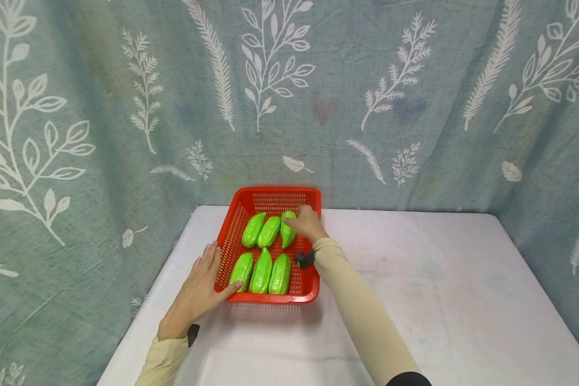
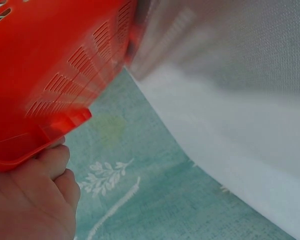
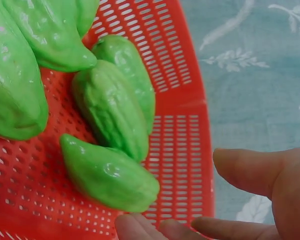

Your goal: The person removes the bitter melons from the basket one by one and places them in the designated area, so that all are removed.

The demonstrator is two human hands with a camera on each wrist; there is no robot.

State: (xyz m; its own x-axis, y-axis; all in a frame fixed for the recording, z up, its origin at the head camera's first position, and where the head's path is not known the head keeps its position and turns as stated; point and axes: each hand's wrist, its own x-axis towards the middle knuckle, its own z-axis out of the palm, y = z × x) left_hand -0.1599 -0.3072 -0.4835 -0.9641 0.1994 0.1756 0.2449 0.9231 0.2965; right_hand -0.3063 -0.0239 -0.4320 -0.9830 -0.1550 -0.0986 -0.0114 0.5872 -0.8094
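Observation:
Glossy green vegetables, ridged and pointed like bitter gourds, lie in a red basket (image 1: 231,230) in two rows of three. My left hand (image 1: 198,289) holds the basket's near left side, thumb over the rim and fingers along the outside. In the left wrist view bent fingers (image 2: 55,162) touch the underside of the rim. My right hand (image 1: 311,225) is over the far right of the basket, beside the rightmost green vegetable (image 1: 287,230) of the back row. From the right wrist, its thumb is spread from its fingers, whose tips lie close to a green vegetable (image 3: 110,177).
The basket stands on a white-covered table (image 1: 439,289), near its back edge. A grey-green cloth (image 1: 328,96) with white leaf prints hangs behind and at both sides.

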